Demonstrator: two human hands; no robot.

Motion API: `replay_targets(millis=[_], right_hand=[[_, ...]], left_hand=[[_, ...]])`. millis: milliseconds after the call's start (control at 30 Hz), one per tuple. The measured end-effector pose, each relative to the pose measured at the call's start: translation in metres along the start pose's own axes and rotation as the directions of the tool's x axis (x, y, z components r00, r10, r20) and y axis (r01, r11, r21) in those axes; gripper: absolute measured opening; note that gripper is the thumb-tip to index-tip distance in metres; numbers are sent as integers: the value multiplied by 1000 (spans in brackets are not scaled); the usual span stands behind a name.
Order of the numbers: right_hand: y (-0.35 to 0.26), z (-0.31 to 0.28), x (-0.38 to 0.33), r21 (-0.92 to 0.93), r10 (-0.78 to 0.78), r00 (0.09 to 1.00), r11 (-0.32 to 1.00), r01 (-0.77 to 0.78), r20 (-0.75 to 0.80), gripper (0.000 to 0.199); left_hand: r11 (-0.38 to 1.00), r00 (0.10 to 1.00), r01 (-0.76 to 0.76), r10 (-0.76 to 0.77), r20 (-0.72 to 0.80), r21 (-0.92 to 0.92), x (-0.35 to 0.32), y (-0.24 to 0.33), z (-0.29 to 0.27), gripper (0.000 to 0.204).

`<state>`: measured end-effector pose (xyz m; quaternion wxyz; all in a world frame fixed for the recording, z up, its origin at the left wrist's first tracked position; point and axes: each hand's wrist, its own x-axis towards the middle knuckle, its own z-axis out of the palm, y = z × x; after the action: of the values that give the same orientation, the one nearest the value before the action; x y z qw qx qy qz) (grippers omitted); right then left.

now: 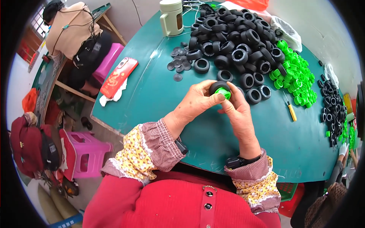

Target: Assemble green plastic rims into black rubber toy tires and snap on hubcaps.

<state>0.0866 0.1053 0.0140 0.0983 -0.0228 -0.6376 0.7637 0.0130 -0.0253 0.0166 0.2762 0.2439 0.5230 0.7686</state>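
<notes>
Between both hands, above the near part of the green table (152, 98), is a small black toy tire (217, 86) with a bright green wheel hub (223, 93) in its opening. My left hand (193, 102) grips the tire from the left, thumb against the hub. From the right, my right hand (238, 110) closes on the same piece, its thumb by the hub's lower edge; some of its fingers are hidden behind. How deep the hub sits cannot be made out. Just beyond my hands lie several loose tires (247, 80).
A large heap of black tires (232, 38) stands at the back, beside a pile of green hubs (294, 74). Black discs (178, 60), a lidded mug (172, 19), a red phone (119, 78) and a yellow-handled tool (291, 110) lie about. Other people sit at left and right.
</notes>
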Motion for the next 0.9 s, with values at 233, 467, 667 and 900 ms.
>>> replay_targets(millis=[233, 467, 667, 900], right_hand=[[-1, -3, 3, -66, 15, 1000, 998, -15, -3, 44], [-6, -5, -1, 8, 89, 996, 996, -89, 33, 46], [4, -5, 0, -7, 28, 999, 1000, -27, 37, 48], [1, 5, -3, -24, 1, 1000, 1000, -2, -16, 52]], left_hand=[[997, 999, -4, 1, 39, 75, 2, 4, 1, 51], [992, 998, -53, 48, 46, 118, -1, -2, 9, 48], [977, 988, -156, 153, 33, 146, -3, -11, 11, 44], [957, 985, -161, 172, -25, 240, -6, -16, 15, 37]])
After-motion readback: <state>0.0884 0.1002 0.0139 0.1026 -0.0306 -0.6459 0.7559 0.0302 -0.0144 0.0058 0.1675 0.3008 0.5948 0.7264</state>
